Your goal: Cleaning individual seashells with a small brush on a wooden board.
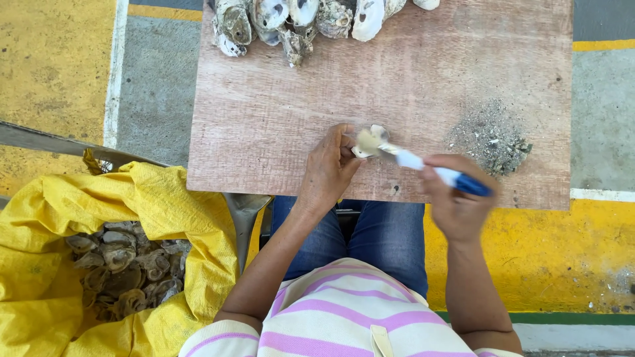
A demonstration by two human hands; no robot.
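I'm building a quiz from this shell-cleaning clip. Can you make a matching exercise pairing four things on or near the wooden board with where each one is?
Things:
1. pile of cleaned pale shells
2. heap of grey grit
3. yellow woven sack of rough shells
4. blue-handled brush

Places:
A. on the floor, beside the person's left
B. in the right hand
C. board's far edge
D. board's right part

Pairs: 1-C, 2-D, 3-A, 4-B

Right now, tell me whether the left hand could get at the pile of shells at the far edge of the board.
Probably yes: bare board lies between the left hand and the pile of shells, but its fingers are holding a small shell.
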